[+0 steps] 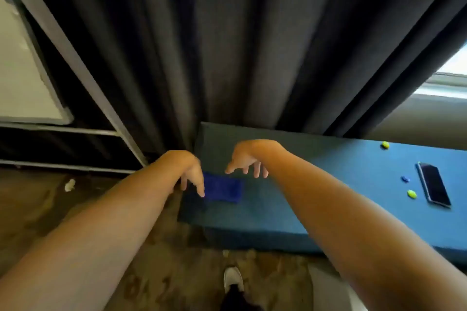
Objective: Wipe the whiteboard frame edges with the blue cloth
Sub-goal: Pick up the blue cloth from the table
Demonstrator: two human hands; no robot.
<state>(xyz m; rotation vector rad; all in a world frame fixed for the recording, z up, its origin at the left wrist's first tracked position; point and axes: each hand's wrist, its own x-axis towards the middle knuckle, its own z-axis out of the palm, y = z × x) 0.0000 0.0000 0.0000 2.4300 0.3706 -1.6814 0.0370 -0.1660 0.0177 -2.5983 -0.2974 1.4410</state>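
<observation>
Two bare hands reach out over a blue worktop (328,164) set against dark grey curtains (227,45). One blue cloth (223,190) lies flat near the worktop's left end, a deep-blue rectangle w/ a fuzzy nap, darker than the surface under it. The left hand (192,174) hangs at the cloth's left edge, fingers loose and spread, one fingertip at or just over that edge; it holds nothing. The right hand (246,160) hovers above and just behind the cloth, fingers drooping apart, also holding nothing. Farther right on the worktop: one dark phone (434,184), two yellow-green small pieces (411,194), one small blue piece (405,179). One whiteboard (22,78) w/ a pale metal frame stands at far left, well apart from the cloth. One white shoe (233,279) shows on the brown floor.
</observation>
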